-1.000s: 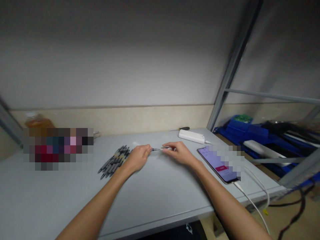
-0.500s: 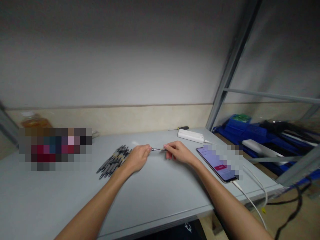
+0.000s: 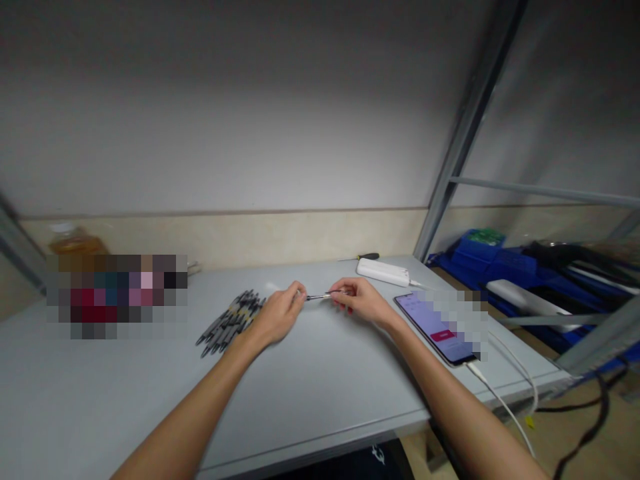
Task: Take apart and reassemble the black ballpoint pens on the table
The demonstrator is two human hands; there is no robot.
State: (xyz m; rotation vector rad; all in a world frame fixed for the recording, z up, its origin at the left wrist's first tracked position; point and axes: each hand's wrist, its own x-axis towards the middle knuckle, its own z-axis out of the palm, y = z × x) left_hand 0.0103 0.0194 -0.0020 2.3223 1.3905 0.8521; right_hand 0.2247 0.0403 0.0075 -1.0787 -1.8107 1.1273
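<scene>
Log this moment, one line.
left hand: holding one end of slim pen-like piece; right hand: on its other end; pens: piled by left hand; phone: lit, right of right hand

On the grey table (image 3: 320,380) lie piled pens (image 3: 231,325), 1 phone (image 3: 430,329), 1 white device (image 3: 383,272) and 1 screwdriver (image 3: 369,256).

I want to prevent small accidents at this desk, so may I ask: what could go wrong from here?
The slim pen-like piece could slip, as the left hand and right hand seem to hold it only by the fingers.
The left wrist is close to the loose pens and might nudge them.
The charging cable runs from the phone over the edge of the desk near the right forearm, which might catch it.
</scene>
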